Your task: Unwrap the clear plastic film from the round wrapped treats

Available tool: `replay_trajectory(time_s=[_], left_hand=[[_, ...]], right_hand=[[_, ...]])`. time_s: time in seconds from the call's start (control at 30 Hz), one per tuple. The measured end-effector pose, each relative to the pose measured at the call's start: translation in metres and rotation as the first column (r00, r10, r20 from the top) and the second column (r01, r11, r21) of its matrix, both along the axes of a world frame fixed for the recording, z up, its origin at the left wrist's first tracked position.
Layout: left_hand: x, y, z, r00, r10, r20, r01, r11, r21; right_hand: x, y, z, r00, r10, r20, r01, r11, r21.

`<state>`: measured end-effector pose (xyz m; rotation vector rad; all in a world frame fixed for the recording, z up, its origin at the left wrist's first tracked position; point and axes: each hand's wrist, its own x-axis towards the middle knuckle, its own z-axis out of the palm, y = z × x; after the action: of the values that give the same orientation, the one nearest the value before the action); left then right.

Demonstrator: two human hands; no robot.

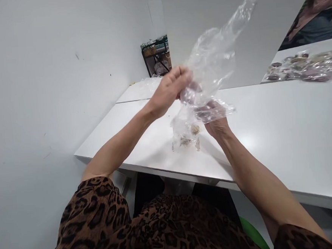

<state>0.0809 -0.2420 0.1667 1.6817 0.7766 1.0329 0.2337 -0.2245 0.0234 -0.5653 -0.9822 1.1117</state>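
Clear plastic bag (211, 57), mid-frame, is held by the left hand (174, 84) and right hand (215, 118), apparently not yet closed. Brown pieces (195, 129) show at its lower end; filled-looking packets (315, 66) lie upper right.

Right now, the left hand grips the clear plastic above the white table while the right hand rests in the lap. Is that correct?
Not quite: the head view shows the right hand raised to the clear plastic too. The rest stands: the left hand grips that plastic above the white table.
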Motion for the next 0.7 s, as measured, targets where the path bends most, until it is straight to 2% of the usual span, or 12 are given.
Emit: replay_trajectory(time_s=[0.07,0.13,0.2,0.27,0.33,0.4,0.47,0.57,0.7], left_hand=[[-0.013,0.001,-0.026,0.992,0.027,-0.12,-0.032,0.999,-0.044],[-0.023,0.001,-0.051,0.979,-0.037,-0.2,0.014,0.993,-0.116],[-0.03,-0.001,-0.074,0.958,-0.125,-0.259,0.078,0.98,-0.185],[-0.037,-0.001,-0.09,0.943,-0.159,-0.292,0.094,0.97,-0.222],[-0.047,0.008,-0.098,0.947,-0.11,-0.301,0.035,0.969,-0.246],[-0.062,0.03,-0.098,0.957,0.024,-0.29,-0.105,0.958,-0.267],[-0.079,0.064,-0.092,0.937,0.212,-0.276,-0.289,0.916,-0.276],[-0.102,0.132,-0.073,0.842,0.465,-0.272,-0.528,0.812,-0.247],[-0.121,0.22,-0.044,0.656,0.726,-0.207,-0.754,0.623,-0.208]], right_hand=[[0.002,-0.003,0.003,0.999,-0.037,0.005,0.037,0.999,0.027],[0.002,-0.01,0.006,0.999,-0.042,0.035,0.04,0.998,0.039],[0.001,-0.016,0.007,0.996,0.008,0.09,-0.01,1.0,0.024],[0.001,-0.021,0.006,0.98,0.071,0.186,-0.071,0.997,-0.006],[0.002,-0.022,0.005,0.954,0.064,0.293,-0.049,0.997,-0.059],[0.005,-0.021,0.005,0.93,-0.004,0.367,0.053,0.991,-0.124],[0.009,-0.02,0.006,0.918,-0.059,0.392,0.136,0.976,-0.171],[0.013,-0.021,0.009,0.914,-0.083,0.397,0.164,0.971,-0.175],[0.013,-0.023,0.008,0.903,-0.093,0.42,0.183,0.967,-0.178]])
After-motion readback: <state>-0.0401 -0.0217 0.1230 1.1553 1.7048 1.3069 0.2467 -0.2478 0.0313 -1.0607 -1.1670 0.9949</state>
